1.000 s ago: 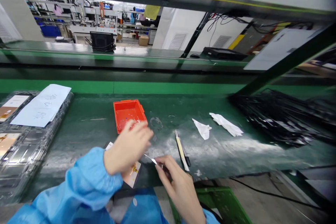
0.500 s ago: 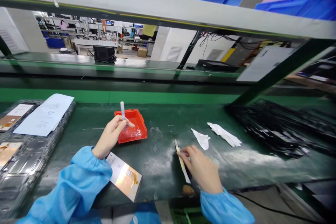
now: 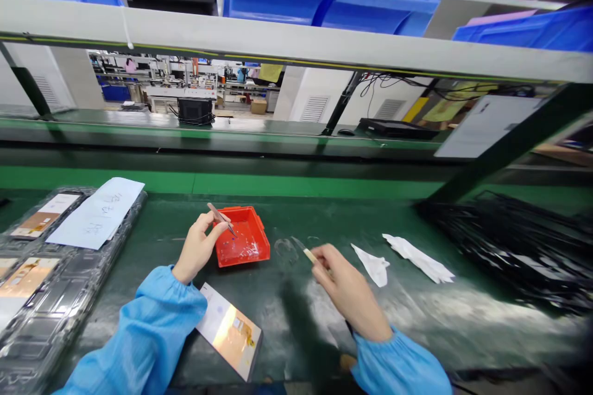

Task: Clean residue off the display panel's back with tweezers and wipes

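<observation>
Over the left rim of a small red tray, my left hand pinches a pair of metal tweezers, their tips slanting down into the tray. Small pale scraps lie on the tray's floor. My right hand is closed around a slim knife with a cream handle; its thin blade points up and left, raised above the green bench. A phone screen panel, white and copper-coloured on its back, lies by my left sleeve, which overlaps its upper left edge.
At left, a clear plastic tray holds more screen panels under a handwritten paper sheet. Two crumpled white wipes lie right of my right hand. Dark frames are heaped at far right. A shelf with blue bins crosses overhead.
My right hand has lifted the knife from near the bench and turned its blade leftward. The tweezers in my left hand have tilted from upright to slanting. The view has shifted slightly.
</observation>
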### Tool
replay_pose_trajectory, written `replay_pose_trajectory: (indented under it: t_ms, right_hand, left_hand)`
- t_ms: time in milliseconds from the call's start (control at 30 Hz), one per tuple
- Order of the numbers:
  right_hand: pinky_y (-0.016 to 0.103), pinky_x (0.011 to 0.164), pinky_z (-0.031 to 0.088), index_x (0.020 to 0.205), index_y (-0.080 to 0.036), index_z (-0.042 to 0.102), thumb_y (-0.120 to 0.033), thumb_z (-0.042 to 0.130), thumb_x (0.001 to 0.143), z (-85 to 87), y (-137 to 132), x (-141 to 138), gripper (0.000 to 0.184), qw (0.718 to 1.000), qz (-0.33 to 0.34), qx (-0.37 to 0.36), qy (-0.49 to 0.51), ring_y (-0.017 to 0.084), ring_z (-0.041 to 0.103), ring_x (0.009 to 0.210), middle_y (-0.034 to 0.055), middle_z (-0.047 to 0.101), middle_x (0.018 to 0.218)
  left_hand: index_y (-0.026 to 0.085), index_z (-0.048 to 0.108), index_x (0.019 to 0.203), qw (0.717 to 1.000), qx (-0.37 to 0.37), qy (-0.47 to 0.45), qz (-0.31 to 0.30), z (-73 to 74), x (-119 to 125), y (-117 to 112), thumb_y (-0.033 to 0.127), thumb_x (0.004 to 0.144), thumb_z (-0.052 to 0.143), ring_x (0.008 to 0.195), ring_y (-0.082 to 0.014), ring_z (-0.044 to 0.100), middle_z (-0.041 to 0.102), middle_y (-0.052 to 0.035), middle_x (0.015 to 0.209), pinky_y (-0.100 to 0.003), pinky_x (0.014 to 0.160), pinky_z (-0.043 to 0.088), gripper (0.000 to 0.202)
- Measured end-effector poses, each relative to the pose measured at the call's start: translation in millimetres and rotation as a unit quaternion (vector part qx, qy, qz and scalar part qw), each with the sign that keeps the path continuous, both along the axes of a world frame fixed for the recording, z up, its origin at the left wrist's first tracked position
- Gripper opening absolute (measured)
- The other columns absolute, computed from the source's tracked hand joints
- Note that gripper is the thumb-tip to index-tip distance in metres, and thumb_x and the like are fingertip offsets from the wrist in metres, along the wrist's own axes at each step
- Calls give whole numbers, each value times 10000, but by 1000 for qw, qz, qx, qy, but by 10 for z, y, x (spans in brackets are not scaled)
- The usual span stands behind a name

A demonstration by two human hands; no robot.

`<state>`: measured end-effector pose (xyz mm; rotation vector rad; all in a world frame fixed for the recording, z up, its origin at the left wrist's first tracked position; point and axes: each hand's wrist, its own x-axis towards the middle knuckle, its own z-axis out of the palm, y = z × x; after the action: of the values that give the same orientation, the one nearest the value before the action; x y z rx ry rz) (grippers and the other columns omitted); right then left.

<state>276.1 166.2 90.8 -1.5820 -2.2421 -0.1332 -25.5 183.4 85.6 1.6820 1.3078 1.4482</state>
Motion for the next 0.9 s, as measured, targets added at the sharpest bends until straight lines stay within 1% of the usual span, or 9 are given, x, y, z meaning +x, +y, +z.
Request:
replay_pose_trajectory:
  t_ms: [67, 100, 167, 233, 300, 400, 667, 800, 900]
  right_hand:
    - [220, 624, 462, 933, -239, 535, -257, 355, 958, 183, 1, -254, 183, 993, 71, -15, 94, 132, 619, 687, 2, 630, 849]
    - [226, 662, 465, 972, -241, 547, -281, 347, 977, 255, 2, -392, 204, 988, 104, -16, 115, 135, 624, 726, 9, 632, 887]
    - [227, 690, 459, 1066, -260, 573, -298, 341, 996, 344, 15, -649, 245, 981, 150, -10, 121, 136, 637, 789, 11, 637, 952]
    - [223, 684, 450, 1081, -266, 594, -282, 345, 1003, 366, 44, -837, 262, 980, 163, 5, 117, 139, 644, 820, 12, 644, 971]
    - [224, 703, 447, 1081, -259, 604, -255, 356, 1002, 349, 81, -947, 260, 979, 169, 17, 112, 145, 643, 867, 19, 649, 999]
    - [231, 752, 449, 1060, -240, 609, -232, 375, 999, 307, 128, -1008, 242, 979, 176, 28, 101, 156, 629, 920, 30, 649, 1018]
    - [238, 730, 453, 983, -220, 633, -233, 393, 997, 231, 192, -1070, 240, 976, 188, 78, 74, 160, 623, 873, 38, 659, 955]
    - [236, 717, 451, 1022, -216, 647, -252, 408, 999, 167, 232, -1154, 243, 975, 199, 83, 59, 157, 631, 857, 42, 676, 935]
    - [224, 711, 445, 1033, -217, 655, -253, 436, 992, 89, 280, -1179, 225, 974, 206, 81, 51, 147, 642, 838, 38, 690, 908]
  left_hand:
    - [185, 660, 948, 1000, 8, 14, -5, 13, 4, -15, 356, 900, 541, 968, -205, 578, 657, -53, 976, -345, 937, 397, 214]
    - [188, 664, 941, 1000, 11, 21, -6, 23, 4, -22, 345, 902, 539, 987, -208, 573, 655, -54, 985, -348, 950, 389, 204]
    - [191, 669, 936, 999, 17, 33, -6, 44, 2, -37, 330, 905, 535, 1013, -213, 566, 652, -58, 991, -353, 964, 381, 195]
    - [192, 671, 939, 999, 22, 44, -3, 60, -6, -48, 320, 910, 530, 1016, -214, 565, 651, -61, 993, -354, 967, 380, 192]
    - [195, 674, 936, 998, 28, 52, -2, 67, -15, -54, 309, 913, 529, 1014, -212, 565, 652, -59, 996, -353, 968, 380, 186]
    - [201, 678, 926, 998, 36, 59, -1, 63, -22, -56, 297, 915, 534, 1008, -210, 567, 658, -52, 991, -351, 969, 380, 174]
    - [209, 693, 908, 997, 57, 53, 7, 62, -20, -41, 310, 916, 549, 998, -215, 571, 667, -52, 977, -352, 966, 388, 176]
    - [212, 697, 911, 996, 79, 38, 11, 76, 29, -69, 300, 909, 565, 976, -214, 575, 659, -53, 962, -358, 942, 408, 159]
    - [202, 693, 869, 994, 106, 19, 26, 127, 44, -118, 297, 900, 583, 953, -213, 583, 652, -54, 932, -358, 920, 429, 148]
